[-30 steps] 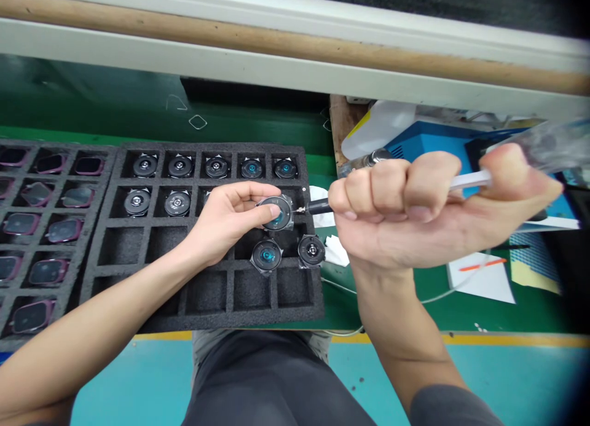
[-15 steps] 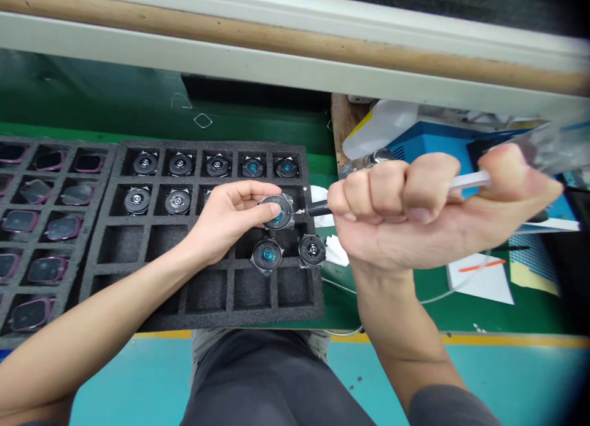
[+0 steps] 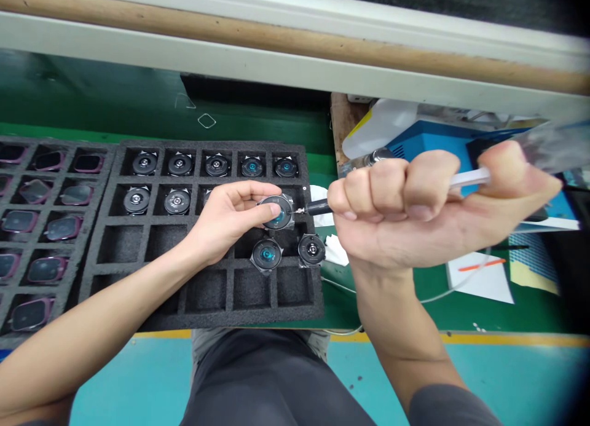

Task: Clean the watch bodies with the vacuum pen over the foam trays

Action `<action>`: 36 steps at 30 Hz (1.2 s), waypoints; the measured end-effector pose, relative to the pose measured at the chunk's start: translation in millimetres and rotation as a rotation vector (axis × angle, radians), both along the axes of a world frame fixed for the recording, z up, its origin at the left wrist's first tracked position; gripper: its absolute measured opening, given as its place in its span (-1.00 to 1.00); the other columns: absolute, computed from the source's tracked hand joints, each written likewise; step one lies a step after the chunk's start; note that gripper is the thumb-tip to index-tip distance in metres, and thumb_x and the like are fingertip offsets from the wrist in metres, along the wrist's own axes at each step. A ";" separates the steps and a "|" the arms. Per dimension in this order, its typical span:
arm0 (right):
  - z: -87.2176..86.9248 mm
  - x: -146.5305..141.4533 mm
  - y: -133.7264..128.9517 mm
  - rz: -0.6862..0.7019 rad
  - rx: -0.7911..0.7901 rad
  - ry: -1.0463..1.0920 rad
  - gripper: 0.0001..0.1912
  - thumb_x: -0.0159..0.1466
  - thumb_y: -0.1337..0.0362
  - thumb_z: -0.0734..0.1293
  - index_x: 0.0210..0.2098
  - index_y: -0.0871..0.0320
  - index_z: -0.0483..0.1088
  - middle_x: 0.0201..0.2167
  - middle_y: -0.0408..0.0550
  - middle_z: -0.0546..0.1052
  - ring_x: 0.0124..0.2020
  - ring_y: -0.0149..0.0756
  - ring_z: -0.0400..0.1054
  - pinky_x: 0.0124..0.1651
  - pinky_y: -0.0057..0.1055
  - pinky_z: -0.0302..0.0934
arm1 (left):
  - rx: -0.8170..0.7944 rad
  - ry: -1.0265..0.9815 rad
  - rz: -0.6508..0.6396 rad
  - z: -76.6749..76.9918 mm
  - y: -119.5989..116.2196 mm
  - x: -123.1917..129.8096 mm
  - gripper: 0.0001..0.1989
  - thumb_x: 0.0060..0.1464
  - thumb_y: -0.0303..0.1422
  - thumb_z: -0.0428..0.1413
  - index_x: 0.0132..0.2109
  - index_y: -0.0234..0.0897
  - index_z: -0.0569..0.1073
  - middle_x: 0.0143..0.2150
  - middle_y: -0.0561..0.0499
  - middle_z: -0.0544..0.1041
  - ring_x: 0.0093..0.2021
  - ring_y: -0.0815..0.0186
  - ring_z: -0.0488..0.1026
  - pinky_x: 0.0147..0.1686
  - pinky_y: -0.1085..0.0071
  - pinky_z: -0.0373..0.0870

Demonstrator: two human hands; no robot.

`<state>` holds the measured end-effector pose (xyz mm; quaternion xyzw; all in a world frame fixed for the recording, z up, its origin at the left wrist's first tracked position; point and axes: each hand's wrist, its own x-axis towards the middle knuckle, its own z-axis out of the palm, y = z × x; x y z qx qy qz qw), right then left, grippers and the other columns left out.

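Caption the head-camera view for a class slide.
Left hand steadies a watch body on black foam; right hand aims a fine-tipped tool at it.

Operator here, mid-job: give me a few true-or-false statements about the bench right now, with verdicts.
1. The left hand presses its thumb on a round dark module above the foam tray. True.
2. The right hand is holding nothing. False: it grips a slim tool whose fine metal tip reaches the module's edge.
3. Two more round modules sit just below the held one. True.
4. The tray at the far left holds round modules. False: it holds rounded-square dark faces with purple rims.
5. Both hands wear gloves. False: both are bare.
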<state>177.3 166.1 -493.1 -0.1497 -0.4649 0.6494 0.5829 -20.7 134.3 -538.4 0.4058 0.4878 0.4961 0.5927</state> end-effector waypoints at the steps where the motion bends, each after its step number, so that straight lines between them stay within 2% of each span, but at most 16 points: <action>1: 0.4 -0.4 -0.1 0.004 -0.001 -0.003 -0.35 0.34 0.01 0.32 -0.75 0.11 0.00 -0.73 -0.26 -0.07 -0.66 -0.45 -0.12 -0.53 -0.40 -0.02 | 0.000 -0.003 0.001 0.0 0.0 0.0 -0.68 -0.12 -0.34 0.47 -0.17 -0.30 0.69 -0.25 -0.05 0.68 -0.34 0.35 0.54 -0.28 0.43 0.47; 9: -5.1 2.8 4.0 0.041 0.034 0.019 -0.34 0.33 -0.02 0.36 -0.73 0.11 0.03 -0.73 -0.27 -0.07 -0.67 -0.45 -0.12 -0.54 -0.41 -0.01 | -0.003 -0.026 -0.002 1.7 -0.9 -0.3 -0.68 -0.12 -0.36 0.48 -0.17 -0.31 0.69 -0.25 -0.03 0.68 -0.34 0.41 0.53 -0.27 0.48 0.46; 15: -3.0 4.7 2.3 -0.007 0.052 -0.026 -0.35 0.33 -0.10 0.36 -0.69 0.10 0.07 -0.70 -0.26 -0.04 -0.65 -0.45 -0.09 -0.53 -0.39 0.07 | 0.005 -0.037 -0.010 0.0 -0.3 -0.8 -0.69 -0.11 -0.37 0.48 -0.16 -0.31 0.68 -0.23 -0.02 0.67 -0.32 0.42 0.54 -0.24 0.51 0.48; 17: 3.5 5.6 2.5 -0.073 0.085 -0.035 -0.38 0.31 -0.12 0.39 -0.64 0.09 0.10 -0.66 -0.27 -0.02 -0.64 -0.45 -0.05 -0.49 -0.38 0.16 | 0.009 -0.046 -0.009 -0.8 0.2 -1.2 -0.68 -0.11 -0.38 0.48 -0.15 -0.30 0.67 -0.23 -0.01 0.67 -0.30 0.42 0.55 -0.24 0.52 0.48; 19: 10.8 9.1 5.3 -0.200 0.154 0.000 -0.47 0.30 -0.07 0.41 -0.59 0.07 0.17 -0.62 -0.27 0.01 -0.61 -0.44 0.02 -0.42 -0.37 0.27 | 0.005 -0.056 -0.006 -1.0 0.7 -1.8 -0.67 -0.12 -0.38 0.48 -0.15 -0.30 0.67 -0.24 -0.01 0.66 -0.30 0.42 0.55 -0.26 0.53 0.47; 21: 15.2 17.6 10.1 -0.357 0.230 0.012 -0.61 0.34 0.04 0.39 -0.52 0.05 0.28 -0.58 -0.24 0.11 -0.56 -0.42 0.16 -0.28 -0.33 0.38 | -0.007 -0.057 0.010 -0.5 1.1 -2.7 -0.67 -0.12 -0.38 0.48 -0.16 -0.32 0.67 -0.26 -0.03 0.66 -0.31 0.41 0.55 -0.30 0.54 0.46; 23: 12.0 32.3 14.6 -0.529 0.287 -0.030 -0.72 0.41 0.10 0.32 -0.42 0.04 0.38 -0.48 -0.19 0.29 -0.40 -0.36 0.35 -0.09 -0.25 0.43 | -0.027 -0.046 0.041 0.1 2.0 -3.9 -0.68 -0.12 -0.37 0.48 -0.17 -0.33 0.67 -0.26 -0.04 0.66 -0.33 0.42 0.54 -0.33 0.55 0.46; 25: -2.4 52.2 15.6 -0.703 0.327 -0.137 -0.70 0.48 0.05 0.22 -0.29 0.02 0.45 -0.31 -0.12 0.43 -0.20 -0.31 0.47 0.01 -0.22 0.43 | -0.042 -0.043 0.073 0.5 3.4 -5.3 -0.67 -0.10 -0.35 0.47 -0.15 -0.33 0.67 -0.25 -0.04 0.67 -0.32 0.41 0.55 -0.33 0.55 0.49; 26: -14.1 62.9 14.1 -0.786 0.340 -0.201 -0.67 0.50 -0.01 0.19 -0.22 0.01 0.47 -0.23 -0.09 0.46 -0.15 -0.30 0.48 -0.02 -0.24 0.44 | -0.046 -0.050 0.082 0.6 4.3 -5.9 -0.67 -0.08 -0.35 0.47 -0.14 -0.33 0.66 -0.25 -0.04 0.67 -0.31 0.40 0.56 -0.31 0.53 0.52; 28: -44.5 82.3 6.7 -0.889 0.321 -0.370 -0.61 0.49 -0.12 0.15 -0.07 -0.04 0.48 -0.16 -0.09 0.48 -0.20 -0.35 0.49 -0.16 -0.34 0.44 | -0.044 -0.072 0.089 0.9 6.2 -6.5 -0.68 -0.06 -0.36 0.45 -0.13 -0.34 0.66 -0.23 -0.05 0.67 -0.28 0.37 0.58 -0.26 0.48 0.58; 31: -97.1 97.5 -11.1 -0.870 0.153 -0.560 -0.63 0.44 -0.09 0.27 0.07 -0.06 0.48 -0.19 -0.10 0.53 -0.36 -0.38 0.48 -0.35 -0.40 0.42 | -0.038 -0.091 0.109 1.6 8.4 -6.1 -0.72 -0.04 -0.39 0.43 -0.15 -0.35 0.64 -0.23 -0.05 0.66 -0.23 0.31 0.61 -0.21 0.38 0.65; 34: -138.8 93.7 -25.6 -0.817 0.029 -0.688 -0.68 0.32 0.02 0.44 -0.02 0.04 0.55 -0.14 -0.02 0.62 -0.30 -0.27 0.56 -0.26 -0.30 0.50 | -0.016 -0.085 0.136 2.3 10.3 -5.4 -0.75 -0.03 -0.42 0.40 -0.16 -0.35 0.63 -0.23 -0.04 0.66 -0.23 0.28 0.63 -0.20 0.34 0.67; 36: -153.3 86.6 -30.2 -0.792 0.049 -0.777 -0.71 0.30 0.07 0.45 -0.08 0.09 0.58 -0.09 0.04 0.65 -0.16 -0.17 0.59 -0.12 -0.21 0.52 | 0.015 -0.077 0.150 2.7 12.0 -5.6 -0.76 -0.03 -0.43 0.40 -0.16 -0.35 0.63 -0.23 -0.03 0.66 -0.23 0.30 0.63 -0.20 0.37 0.67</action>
